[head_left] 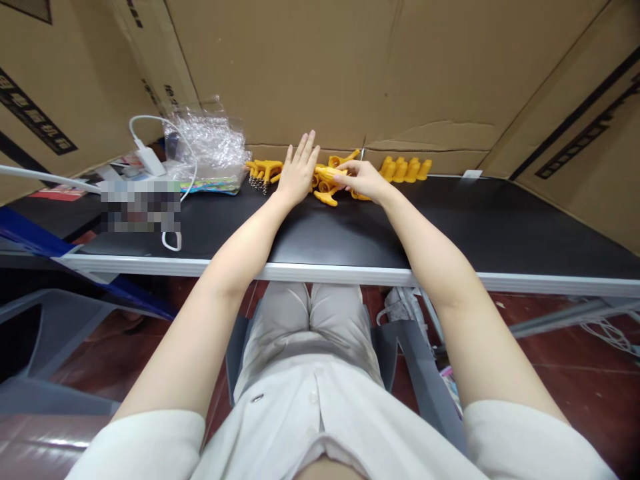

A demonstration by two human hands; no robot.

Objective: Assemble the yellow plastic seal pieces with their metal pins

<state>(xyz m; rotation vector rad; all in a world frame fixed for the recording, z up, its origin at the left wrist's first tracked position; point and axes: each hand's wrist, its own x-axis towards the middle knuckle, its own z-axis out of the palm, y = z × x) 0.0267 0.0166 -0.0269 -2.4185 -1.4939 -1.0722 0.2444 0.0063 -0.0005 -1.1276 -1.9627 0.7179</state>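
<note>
On the black tabletop (345, 230), my left hand (299, 176) lies with its fingers stretched out, against the left side of a pile of yellow plastic parts. My right hand (367, 181) has its thumb and fingers closed on a yellow plastic part (331, 174) in that pile. A hooked yellow piece (326, 199) lies just in front of it. Left of my left hand is a bunch of yellow handles (267, 167) with metal coiled or threaded ends (260, 185). Several upright yellow knob-like cylinders (406, 169) stand in rows right of my right hand.
Cardboard walls (320, 73) close off the back and sides. At the left are crumpled clear plastic bags (207, 147), a white adapter (150, 161) with its cable, and a blurred patch. A metal edge (340, 274) runs along the table front, above my lap.
</note>
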